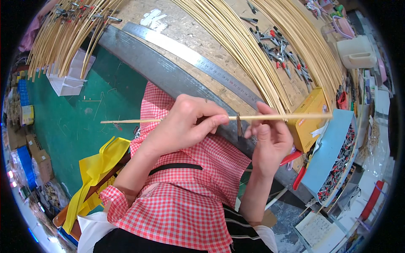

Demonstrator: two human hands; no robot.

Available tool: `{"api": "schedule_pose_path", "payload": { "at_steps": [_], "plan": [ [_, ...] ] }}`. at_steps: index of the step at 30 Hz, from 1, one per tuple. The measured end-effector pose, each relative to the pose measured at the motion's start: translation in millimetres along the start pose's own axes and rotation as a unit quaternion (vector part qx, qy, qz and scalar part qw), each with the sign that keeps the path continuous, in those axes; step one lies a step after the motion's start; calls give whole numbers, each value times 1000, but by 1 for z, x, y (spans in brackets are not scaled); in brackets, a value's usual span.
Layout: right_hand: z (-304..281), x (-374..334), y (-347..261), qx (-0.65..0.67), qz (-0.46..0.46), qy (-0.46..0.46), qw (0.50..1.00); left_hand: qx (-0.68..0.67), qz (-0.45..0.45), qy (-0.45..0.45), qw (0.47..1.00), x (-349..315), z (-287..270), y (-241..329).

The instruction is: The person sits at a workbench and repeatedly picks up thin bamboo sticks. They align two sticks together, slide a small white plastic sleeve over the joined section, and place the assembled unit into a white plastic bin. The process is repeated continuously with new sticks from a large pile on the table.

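Pinched between the thumb and fingers of my left hand (185,122) is a thin pale bamboo stick (306,116), held level across my lap. Its left end sticks out past my wrist, and its right end is slightly blurred. A dark narrow strip (239,126) hangs at the stick just right of my left fingertips; its exact kind is unclear. My right hand (272,143) is raised beside that strip, its fingers loosely curved and apart. The stick passes across these fingers. Whether they touch the strip cannot be made out. A red-and-white checked apron (181,198) lies beneath both hands.
Long bamboo strips (236,46) lie on the workbench (190,29) beside a steel ruler (194,59). Black-and-red spring clamps (282,50) are scattered there. At right stand a yellow box (310,120) and a blue box (318,158) of small parts. More strips (63,38) overhang at left.
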State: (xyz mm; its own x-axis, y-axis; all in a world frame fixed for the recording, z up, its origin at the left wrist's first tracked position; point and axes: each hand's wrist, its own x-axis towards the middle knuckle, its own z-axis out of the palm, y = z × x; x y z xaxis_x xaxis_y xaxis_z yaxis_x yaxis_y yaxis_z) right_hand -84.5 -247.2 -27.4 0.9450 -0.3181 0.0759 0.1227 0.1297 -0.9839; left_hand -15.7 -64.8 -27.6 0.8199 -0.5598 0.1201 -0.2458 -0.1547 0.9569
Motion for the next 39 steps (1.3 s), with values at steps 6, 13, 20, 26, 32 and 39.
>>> {"api": "schedule_pose_path", "payload": {
  "at_steps": [6, 13, 20, 26, 32, 39],
  "plan": [
    [-20, 8, -13, 74, 21, 58, 995, -10, 9, 4, 1000, 1, 3, -3],
    [-106, 13, -43, 79, -67, 156, 982, 111, -36, 88, 989, -4, -75, -1],
    [-189, 4, -66, 282, -110, 111, 947, 259, -67, 185, 945, -20, -130, -17],
    [-217, -2, -62, 331, -104, 187, 919, 277, -27, 146, 949, -23, -140, -12],
    [-208, 2, -51, 339, -82, 144, 926, 215, -16, 218, 952, -31, -154, -1],
    [-183, 7, -46, 264, -61, 150, 951, 281, 52, 469, 836, -54, -246, 3]
  ]
}}
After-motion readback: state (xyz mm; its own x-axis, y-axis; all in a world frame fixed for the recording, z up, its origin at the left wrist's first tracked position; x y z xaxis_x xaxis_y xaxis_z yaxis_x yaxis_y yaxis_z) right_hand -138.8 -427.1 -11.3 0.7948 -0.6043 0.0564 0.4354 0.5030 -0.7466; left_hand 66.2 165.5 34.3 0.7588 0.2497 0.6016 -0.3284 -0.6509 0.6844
